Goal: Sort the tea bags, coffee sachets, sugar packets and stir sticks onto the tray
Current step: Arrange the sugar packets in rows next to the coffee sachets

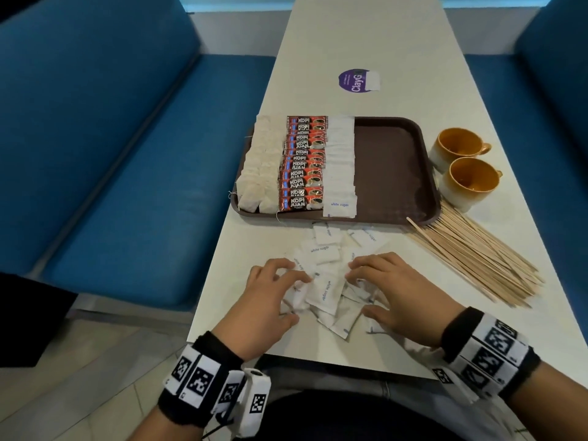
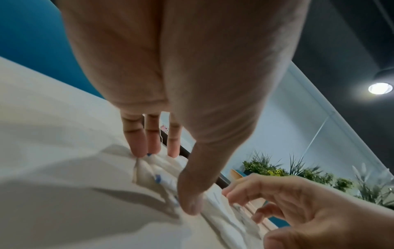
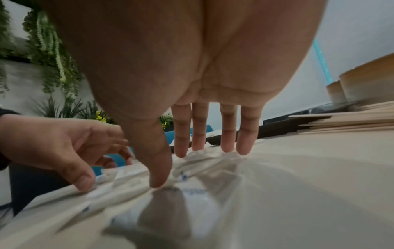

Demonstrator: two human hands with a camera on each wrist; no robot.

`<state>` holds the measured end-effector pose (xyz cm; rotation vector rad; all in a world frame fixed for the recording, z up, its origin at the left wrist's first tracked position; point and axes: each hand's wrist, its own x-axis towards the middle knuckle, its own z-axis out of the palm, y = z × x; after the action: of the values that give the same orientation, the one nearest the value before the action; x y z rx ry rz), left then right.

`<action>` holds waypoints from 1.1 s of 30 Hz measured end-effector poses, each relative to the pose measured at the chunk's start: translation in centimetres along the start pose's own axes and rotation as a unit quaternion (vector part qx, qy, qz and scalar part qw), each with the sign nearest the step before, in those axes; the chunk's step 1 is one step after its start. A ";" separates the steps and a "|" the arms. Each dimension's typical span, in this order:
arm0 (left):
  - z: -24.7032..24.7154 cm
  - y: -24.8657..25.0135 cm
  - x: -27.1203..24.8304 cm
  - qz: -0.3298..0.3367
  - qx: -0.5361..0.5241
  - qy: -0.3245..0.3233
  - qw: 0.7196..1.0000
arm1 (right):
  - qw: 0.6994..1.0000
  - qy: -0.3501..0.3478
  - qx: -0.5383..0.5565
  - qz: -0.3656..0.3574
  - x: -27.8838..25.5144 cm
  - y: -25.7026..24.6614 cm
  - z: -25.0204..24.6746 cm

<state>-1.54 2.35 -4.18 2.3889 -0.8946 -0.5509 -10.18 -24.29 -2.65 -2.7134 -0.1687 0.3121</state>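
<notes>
Step in hand: loose sugar packets are judged to be in the course of being gathered for the tray.
Packet pile, place: the heap lies on the surface at the near edge, just on the near side of the tray's near rim; a few packets are scattered between the heap and the tray.
Key relation: the heap is flanked by both hands, left hand on its left, right hand on its right; the packets lie between and under the fingertips. Both hands are about equally near.
Long axis: no common axis is shown; the packets lie crossed at mixed angles.
Left hand pose: palm down, fingers spread and pointed down, tips pressed on the packets, thumb set on the near side. No packet is seen pinched.
Right hand pose: mirrored, palm down, fingers apart and nearly straight, tips touching the paper, thumb down on a packet.
Tray state: tea bags in the left row, coffee sachets beside them, a sugar row next; the right half is bare.
Stir sticks: not yet sorted, fanned on the surface right of the heap, far ends touching the tray's near right corner.
Next move, judged: an inward squeeze, then a lift toward the far side.
</notes>
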 end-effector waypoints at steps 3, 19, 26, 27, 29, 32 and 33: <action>-0.9 0.6 0.3 -0.005 -0.035 0.029 0.999 | 0.999 0.018 0.029 0.020 0.0 -0.1 -1.3; -0.7 1.3 2.0 -0.009 0.077 -0.015 0.997 | 0.997 -0.045 -0.066 0.022 2.5 -0.4 -2.5; -0.4 2.0 2.4 -0.023 0.074 0.069 0.995 | 0.998 -0.015 -0.037 0.051 2.4 -0.4 -3.1; -0.5 2.2 2.4 -0.027 0.074 0.076 0.994 | 0.998 -0.007 -0.031 0.053 2.4 -0.3 -3.3; -0.7 2.4 2.5 -0.042 0.066 0.092 0.993 | 0.998 0.011 -0.016 0.059 2.3 -0.3 -3.6; -1.1 1.9 2.5 -0.080 0.002 0.129 0.988 | 0.995 0.057 0.019 0.081 2.2 -0.1 -4.3; -1.3 1.8 2.5 -0.089 -0.020 0.137 0.986 | 0.992 0.075 0.039 0.095 2.1 -0.1 -4.5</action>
<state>0.03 -0.12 -2.58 2.4461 -0.5501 -0.2911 -7.04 -25.56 0.97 -2.6659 0.1436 0.1636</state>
